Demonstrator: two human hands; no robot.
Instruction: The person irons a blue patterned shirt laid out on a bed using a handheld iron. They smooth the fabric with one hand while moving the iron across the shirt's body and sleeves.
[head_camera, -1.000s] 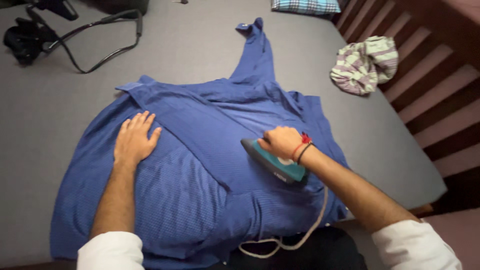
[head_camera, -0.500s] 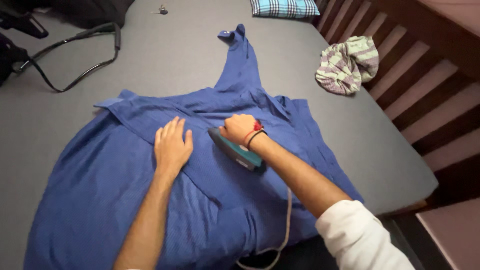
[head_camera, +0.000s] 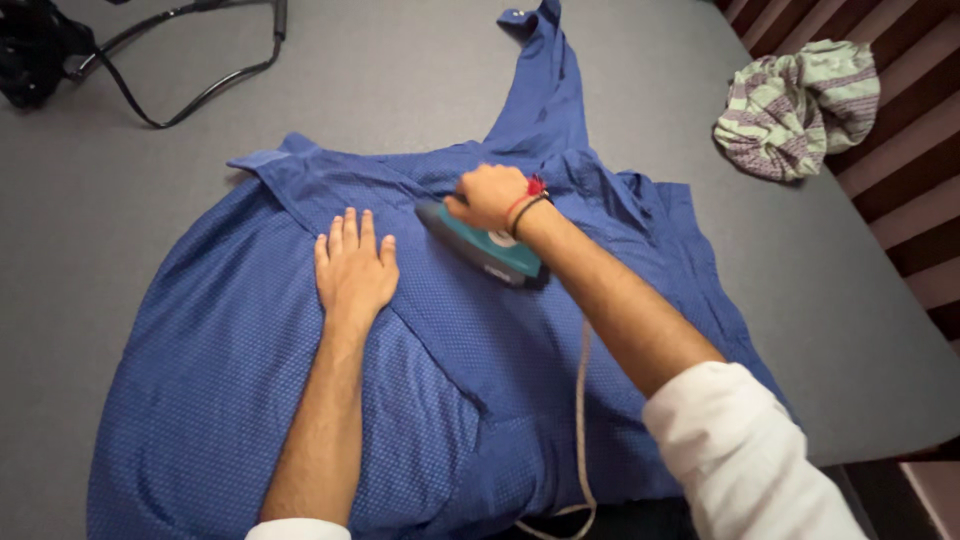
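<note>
**Iron gripped on a spread blue shirt**

The right hand (head_camera: 490, 197) is clenched around the handle of a teal iron (head_camera: 482, 243), fingers wrapped over the top, a red thread and dark band at the wrist. The iron sits flat on the blue shirt (head_camera: 250, 370), directly under and just behind that hand. Its long axis runs diagonally, from upper left to lower right; the end at upper left is covered by the hand, so whether that is the tip cannot be told. The handle itself is hidden by the fingers. A pale cord (head_camera: 580, 420) trails from the iron toward the bottom edge and is cut off there.

The left hand (head_camera: 355, 268) lies open, palm down, fingers together and pointing away, pressing the shirt just beside the iron, to its left.

The shirt lies spread on a grey surface (head_camera: 400, 80), one sleeve reaching to the far edge. A striped crumpled cloth (head_camera: 795, 108) rests well apart at right; a black cable (head_camera: 190, 60) loops at far left.
</note>
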